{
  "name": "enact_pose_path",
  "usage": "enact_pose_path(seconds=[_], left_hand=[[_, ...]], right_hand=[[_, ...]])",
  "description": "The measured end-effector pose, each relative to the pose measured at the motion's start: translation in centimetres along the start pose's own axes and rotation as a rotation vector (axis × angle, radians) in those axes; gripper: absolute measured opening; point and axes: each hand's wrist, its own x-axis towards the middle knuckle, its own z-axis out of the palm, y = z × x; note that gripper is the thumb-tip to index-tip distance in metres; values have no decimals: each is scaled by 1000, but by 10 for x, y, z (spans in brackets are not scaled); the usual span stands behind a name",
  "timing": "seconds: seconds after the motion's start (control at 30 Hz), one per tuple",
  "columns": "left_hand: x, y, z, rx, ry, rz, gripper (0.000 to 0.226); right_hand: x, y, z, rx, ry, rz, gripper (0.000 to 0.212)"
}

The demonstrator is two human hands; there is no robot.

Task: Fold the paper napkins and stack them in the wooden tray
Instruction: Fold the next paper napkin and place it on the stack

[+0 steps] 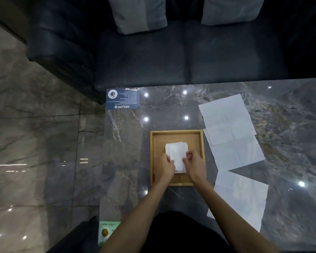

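A square wooden tray point(177, 133) sits on the dark marble table. Inside it lies a small stack of folded white napkins point(177, 152). My left hand point(164, 167) pinches the stack's left edge and my right hand point(193, 165) pinches its right edge, both over the tray's near half. To the right of the tray, unfolded white napkins lie flat: one at the back point(226, 119), one overlapped beneath it point(237, 152), and one nearer to me point(243, 198).
A blue printed card point(123, 99) lies at the table's far left corner, and a green card point(107, 232) sits at the near left edge. A dark sofa point(171, 57) with grey cushions stands behind the table. Glossy tiled floor lies to the left.
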Motion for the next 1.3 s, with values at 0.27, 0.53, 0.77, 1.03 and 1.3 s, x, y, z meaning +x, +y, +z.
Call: enact_pose_path(seconds=[0.27, 0.53, 0.77, 1.03, 1.3], left_hand=[[-37, 11, 3, 263, 193, 155, 31], [-115, -5, 104, 353, -162, 251, 21], [-151, -35, 200, 361, -223, -47, 45], [-149, -53, 239, 376, -15, 85, 22], [-159, -21, 180, -230, -48, 288, 11]], right_hand=[[-10, 28, -23, 39, 133, 21, 28], [-13, 174, -129, -158, 346, 83, 16], [-5, 224, -149, -441, 160, -50, 21], [-10, 253, -149, -430, 237, -186, 6], [-46, 237, -204, 122, 89, -116, 36]])
